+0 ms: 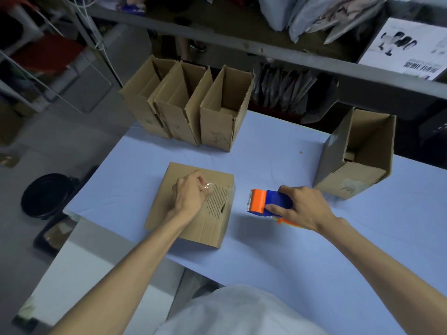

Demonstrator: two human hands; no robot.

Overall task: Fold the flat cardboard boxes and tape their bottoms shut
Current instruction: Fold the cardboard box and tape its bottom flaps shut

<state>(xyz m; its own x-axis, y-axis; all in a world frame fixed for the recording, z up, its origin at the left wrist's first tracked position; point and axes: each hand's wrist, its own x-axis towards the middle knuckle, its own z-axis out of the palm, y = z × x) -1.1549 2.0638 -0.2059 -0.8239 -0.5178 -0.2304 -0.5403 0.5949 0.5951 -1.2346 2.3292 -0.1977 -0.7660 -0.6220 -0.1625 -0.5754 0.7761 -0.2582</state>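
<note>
A closed cardboard box [164,201] lies on the blue bench [266,262]. The left hand [191,192] rests on top of it, fingers curled and pinching a strip of clear tape [208,188]. Just right of this box, the right hand [302,206] grips a blue and orange tape dispenser [263,201]. Behind the box stand three open boxes [183,122] in a row. Another open box [358,151] leans far to its right.
</note>
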